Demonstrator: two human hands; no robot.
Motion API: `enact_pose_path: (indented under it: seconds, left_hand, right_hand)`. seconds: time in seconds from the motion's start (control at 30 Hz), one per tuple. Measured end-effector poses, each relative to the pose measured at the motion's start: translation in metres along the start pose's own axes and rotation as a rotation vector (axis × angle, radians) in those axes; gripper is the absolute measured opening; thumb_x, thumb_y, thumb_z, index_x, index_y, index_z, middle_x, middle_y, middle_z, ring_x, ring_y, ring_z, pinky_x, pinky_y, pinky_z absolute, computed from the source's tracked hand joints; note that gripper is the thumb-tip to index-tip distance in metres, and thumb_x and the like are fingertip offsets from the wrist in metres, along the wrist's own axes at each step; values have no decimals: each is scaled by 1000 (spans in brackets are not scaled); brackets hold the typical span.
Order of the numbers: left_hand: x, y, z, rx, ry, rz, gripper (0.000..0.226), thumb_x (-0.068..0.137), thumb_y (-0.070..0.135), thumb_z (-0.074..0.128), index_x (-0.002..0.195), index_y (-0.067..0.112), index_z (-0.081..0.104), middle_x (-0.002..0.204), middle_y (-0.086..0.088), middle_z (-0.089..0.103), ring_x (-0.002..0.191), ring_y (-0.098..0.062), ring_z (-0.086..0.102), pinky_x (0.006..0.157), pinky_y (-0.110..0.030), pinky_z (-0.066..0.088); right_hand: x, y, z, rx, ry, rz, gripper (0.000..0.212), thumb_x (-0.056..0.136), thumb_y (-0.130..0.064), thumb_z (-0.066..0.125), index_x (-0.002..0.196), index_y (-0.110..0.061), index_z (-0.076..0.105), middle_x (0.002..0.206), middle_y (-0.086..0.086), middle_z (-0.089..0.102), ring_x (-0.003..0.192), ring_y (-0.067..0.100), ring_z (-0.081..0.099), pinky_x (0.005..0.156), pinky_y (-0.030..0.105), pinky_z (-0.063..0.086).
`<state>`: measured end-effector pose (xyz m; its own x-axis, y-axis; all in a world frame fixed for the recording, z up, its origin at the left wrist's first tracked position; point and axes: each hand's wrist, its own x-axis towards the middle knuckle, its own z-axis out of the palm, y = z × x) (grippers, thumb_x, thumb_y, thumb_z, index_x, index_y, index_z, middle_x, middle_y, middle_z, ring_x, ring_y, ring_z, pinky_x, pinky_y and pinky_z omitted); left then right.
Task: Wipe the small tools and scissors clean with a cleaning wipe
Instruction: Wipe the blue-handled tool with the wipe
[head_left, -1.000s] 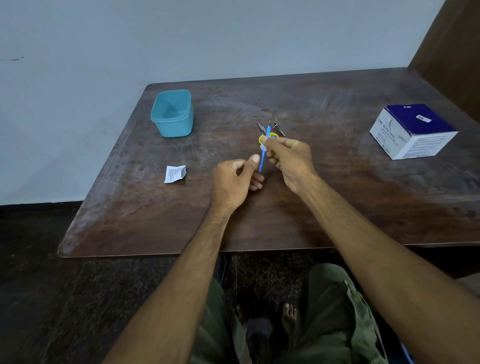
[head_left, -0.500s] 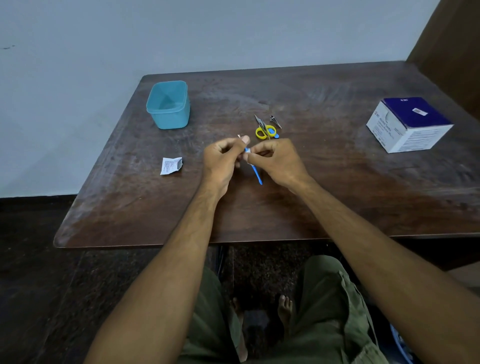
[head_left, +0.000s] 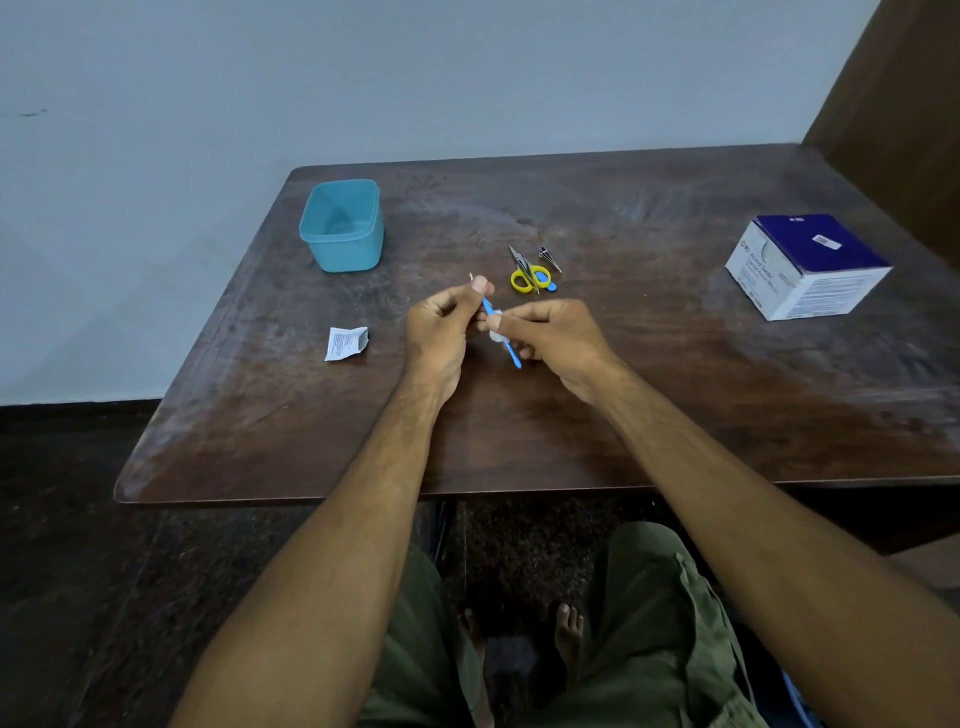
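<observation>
We are seated at a dark wooden table, and on it, going by bulk, stand a white and blue box at the far right and an open teal container at the far left, well apart from each other. Nearer the middle our two hands meet over the tabletop: the left hand pinches the upper end of a thin blue tool between thumb and fingers, while the right hand grips a small white wipe wrapped around the tool's shaft (so both are clamped, neither relaxed). Left of the hands lies a torn white sachet, presumably what the wipe came out of. Just beyond the hands lie the yellow-handled scissors, with a small metal tool beside them, and something blue partly under the handles that we cannot make out. As we judge it, the job is mid-course: the blue tool is being wiped, and whether the scissors and metal tool on the table are done or waiting, nothing here shows.
</observation>
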<state>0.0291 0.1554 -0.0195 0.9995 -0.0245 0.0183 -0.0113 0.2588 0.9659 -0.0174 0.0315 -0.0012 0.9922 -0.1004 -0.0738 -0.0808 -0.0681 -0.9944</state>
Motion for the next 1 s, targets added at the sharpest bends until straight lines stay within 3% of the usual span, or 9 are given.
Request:
enact_pose_path:
  seconds: [0.27,0.5,0.67,1.0]
  left_hand:
    - [2,0,-1,-28,23,13,20,92,14,63,75,5,68,69,7,70,48,-4,48,51,-16,44]
    - [3,-2,-3,-8,23,13,17,91,15,65,79,4,69,62,7,66,48,-4,49,54,-18,47]
    - [5,-4,-2,-53,53,25,20,93,14,62,76,5,68,71,5,69,49,-5,50,53,-16,45]
    - [6,-6,-5,-45,26,16,22,96,15,58,80,5,68,79,3,70,53,-5,49,55,-18,44]
  right_hand:
    - [-8,5,-16,-181,-124,19,13,82,-17,75,87,-6,75,66,0,69,58,5,58,57,18,47]
    - [-3,2,-1,-100,-31,8,9,80,-19,76,83,-10,74,67,-1,69,57,4,58,56,16,46]
    - [-12,4,-18,-203,-152,27,10,82,-17,75,84,-7,73,63,-3,68,58,5,58,55,16,47]
    - [-5,0,-10,4,-167,117,12,83,-15,73,87,-4,72,71,3,66,61,8,56,56,16,47]
